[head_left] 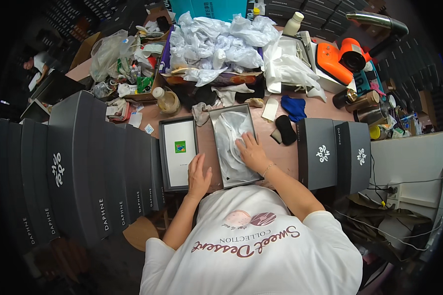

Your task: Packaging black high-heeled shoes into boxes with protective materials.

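Note:
Directly in front of me lies an uncovered grey shoe box [255, 115], with white tissue-wrapped contents [231, 132] inside, probably shoes. My right hand [253, 152] rests on the wrapping near the box's right wall, fingers spread and gripping nothing. To the left is a dark grey box lid [161, 162], its white inside facing up with a small green picture card [180, 147] on it. At the lid's right edge is my left hand [199, 178], fingers stretched out and nothing held in it. What exactly the tissue covers cannot be made out.
Stacked dark shoe boxes [79, 162] line the left; more boxes [320, 152] stand right. Behind are a bin of crumpled white tissue [216, 44], a jar [167, 101], a black pad [286, 130], a blue cloth [294, 108] and an orange tool [337, 61]. A person [40, 66] is far left.

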